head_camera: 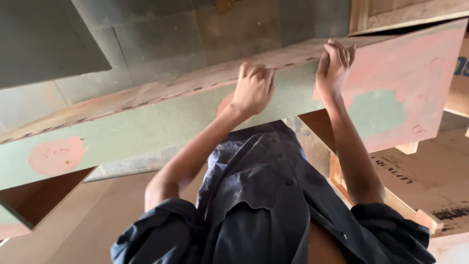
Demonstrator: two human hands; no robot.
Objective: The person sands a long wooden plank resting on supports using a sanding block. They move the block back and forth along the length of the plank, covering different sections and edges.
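Two hands, one long board, catalogued from largest to smallest.

Board point(146, 132): long flat panel, green-grey face with pink filler patches and a pink right end, standing on edge and slanting across your view from lower left to upper right. It is up off the floor and appears to be carried by your hands alone; its lower left end runs out of view, so whether it rests on anything there cannot be told. As a judgement, the lift is made and the setting down is not yet done.

Floor point(161, 44): grey sheets, below and beyond the board.

Cardboard boxes and timber pieces point(430, 181): at right, near the board's pink end, not visibly touching it.

Shirt point(264, 195): dark blue, buttoned, below the board.

Right hand point(334, 68): your grip is hooked over the board's top edge near the pink end, fingers pressed together and curled over it.

Left hand point(253, 88): same top edge, nearer the middle, well apart from the right; fingers curled and clamped on the edge.
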